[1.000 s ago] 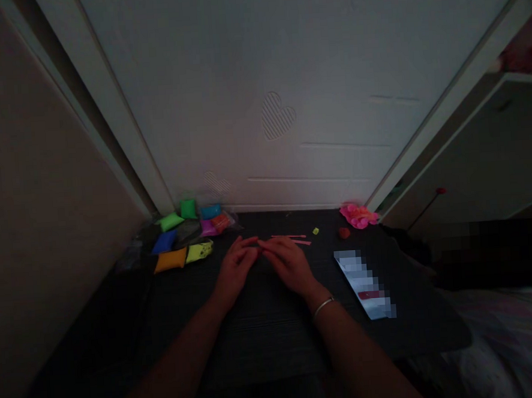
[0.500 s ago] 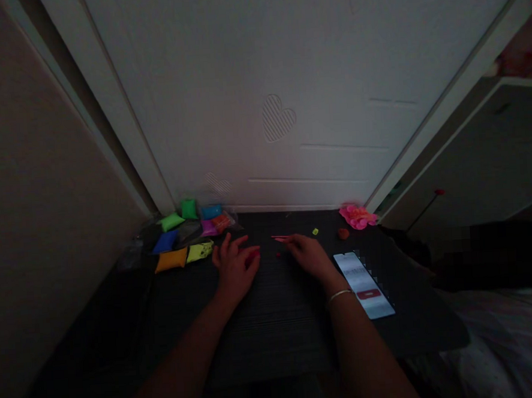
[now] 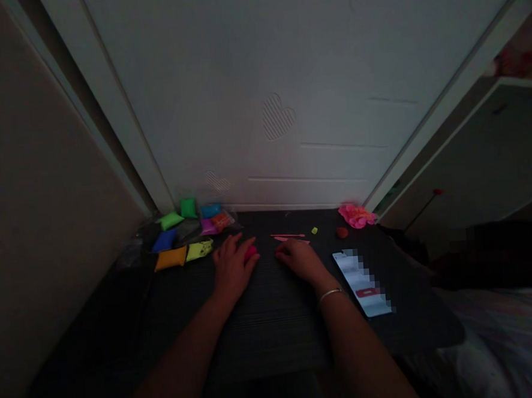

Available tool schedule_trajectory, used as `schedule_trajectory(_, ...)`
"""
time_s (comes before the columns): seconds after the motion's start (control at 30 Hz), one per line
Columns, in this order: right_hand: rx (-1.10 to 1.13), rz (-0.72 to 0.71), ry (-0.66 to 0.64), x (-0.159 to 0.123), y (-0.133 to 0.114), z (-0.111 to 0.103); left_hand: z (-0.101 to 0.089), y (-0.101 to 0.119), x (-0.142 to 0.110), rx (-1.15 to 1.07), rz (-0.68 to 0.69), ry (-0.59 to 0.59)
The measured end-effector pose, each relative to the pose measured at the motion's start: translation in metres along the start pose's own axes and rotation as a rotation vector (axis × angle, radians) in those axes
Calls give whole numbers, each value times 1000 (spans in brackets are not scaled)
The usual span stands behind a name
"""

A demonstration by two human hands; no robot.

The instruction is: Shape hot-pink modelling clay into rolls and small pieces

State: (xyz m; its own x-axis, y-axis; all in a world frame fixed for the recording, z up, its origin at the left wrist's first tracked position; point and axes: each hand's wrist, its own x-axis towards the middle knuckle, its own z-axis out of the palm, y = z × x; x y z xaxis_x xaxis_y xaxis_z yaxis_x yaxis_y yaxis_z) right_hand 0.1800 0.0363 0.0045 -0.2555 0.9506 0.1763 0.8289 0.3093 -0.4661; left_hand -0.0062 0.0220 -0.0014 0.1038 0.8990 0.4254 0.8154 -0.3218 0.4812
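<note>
My left hand (image 3: pixel 233 267) rests on the dark table with a bright pink lump of modelling clay (image 3: pixel 250 252) between its thumb and index finger; the other fingers are spread. To its right, my right hand (image 3: pixel 300 260) has thumb and fingertips pinched on a tiny reddish-pink bit of clay (image 3: pixel 277 254) at the tabletop. Just beyond that hand lie two thin pink plastic modelling tools, a stick (image 3: pixel 287 235) and a blade-like one (image 3: pixel 291 239), the latter partly behind the knuckles.
Coloured clay packets lie at back left, including an orange packet (image 3: pixel 170 258) and a blue packet (image 3: pixel 164 240). Toward the right are a small yellow-green piece (image 3: pixel 314 230), a red-brown lump (image 3: pixel 342 233), a pink flower-like item (image 3: pixel 357 215) and a lit phone (image 3: pixel 359 283). A white panel (image 3: pixel 264 163) rises behind.
My right hand has let go of the pink tools, leaving them on the table, and moved slightly nearer to pinch the tiny clay bit. My left hand stays almost in place with the pink clay.
</note>
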Motion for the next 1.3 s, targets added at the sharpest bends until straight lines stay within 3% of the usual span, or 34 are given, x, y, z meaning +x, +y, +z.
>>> schedule_trajectory(0.17,77,-181,170,-3,-11,-4,-5,8,0,-425,-71,19)
schedule_trajectory(0.3,124,-309,205,-7,-22,-3,-6,14,1,-769,-319,-194)
schedule_trajectory(0.4,140,-344,206,-9,-26,-1,-5,16,1,-978,-426,-309)
schedule_trajectory(0.67,352,-360,207,-8,-29,3,-2,16,0,-1413,-642,-300)
schedule_trajectory(0.97,473,-304,290,-9,-35,4,0,20,-1,-1506,-674,-219)
schedule_trajectory(1.3,447,-198,305,-8,-37,6,2,22,-2,-1370,-583,-152)
